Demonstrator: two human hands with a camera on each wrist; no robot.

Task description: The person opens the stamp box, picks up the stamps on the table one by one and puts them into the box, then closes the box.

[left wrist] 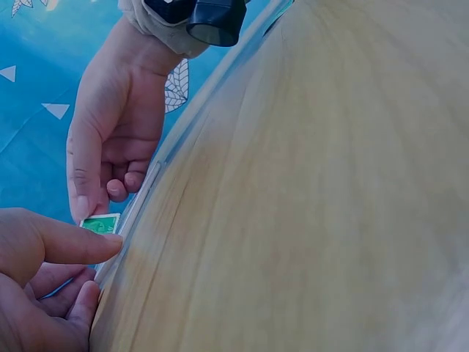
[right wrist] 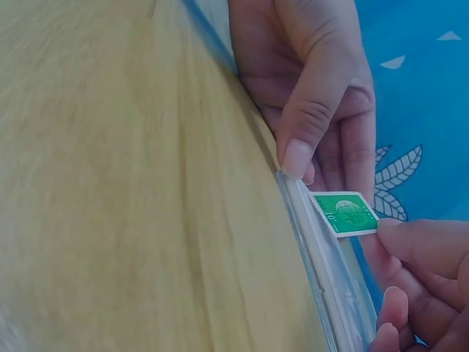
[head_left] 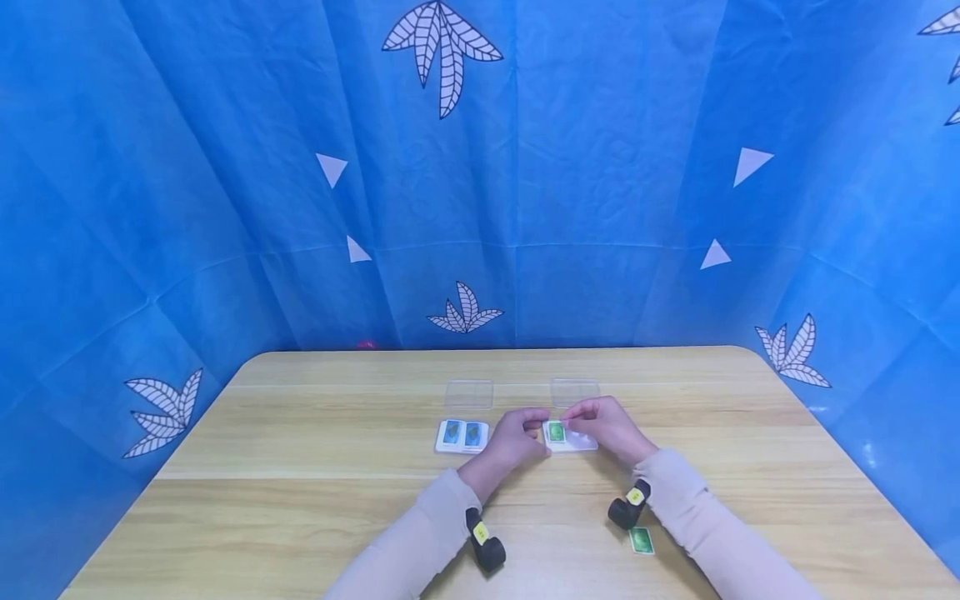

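Blue cloth [head_left: 600,117] printed with leaves and white triangles stands behind a wood-grain bench [head_left: 315,467]. Two arms in pale sleeves reach inward from the near edge, a black wrist camera on each. Left hand [head_left: 512,440]: at the left end of the right-hand case [head_left: 581,443], thumb along its near edge, fingers on the far side; grip holds the case. Right hand [head_left: 611,429]: over the same case, wrist angled inward; grip pinches a green stamp [right wrist: 346,213] between thumb and forefinger. Second case [head_left: 462,447], left of the left hand, bears two blue stamps side by side. A clear lid lies beyond each case. Held stamp: white toothed border, round pale figure on green, small characters at one side; tilted above the white case surface, contact unclear. Loose green stamp [head_left: 642,540] lies flat near the right wrist.
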